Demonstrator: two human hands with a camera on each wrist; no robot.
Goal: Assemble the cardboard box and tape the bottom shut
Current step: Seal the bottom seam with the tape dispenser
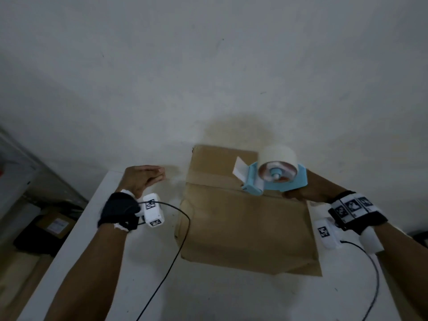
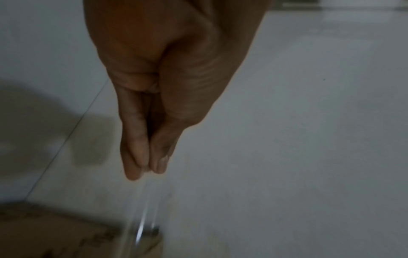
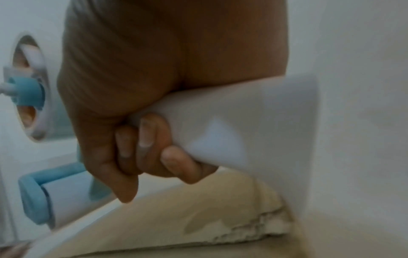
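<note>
**Tape dispenser poised over sealed box seam**

A cardboard box (image 1: 245,218) is sitting flaps-down near the far edge of the white tabletop (image 1: 208,297), its long axis running from the near edge toward the wall, with a taped seam crossing its top from left to right. The right hand (image 1: 298,193) is clenching the white handle of a blue tape dispenser (image 1: 273,179), fingers (image 3: 145,137) curling tight around the grip, as the right wrist view shows. The dispenser is hovering at the box's far right side, its roller end pointing left along the seam and a loose tab of tape (image 1: 239,169) sticking up from it. The left hand (image 1: 141,179) is reaching out flat beside the box's far left corner, apart from the cardboard, fingers (image 2: 134,148) straight and pressed together, holding nothing. Both forearms are stretching forward over the tabletop, wrist-worn cameras trailing black cables (image 1: 176,246).
</note>
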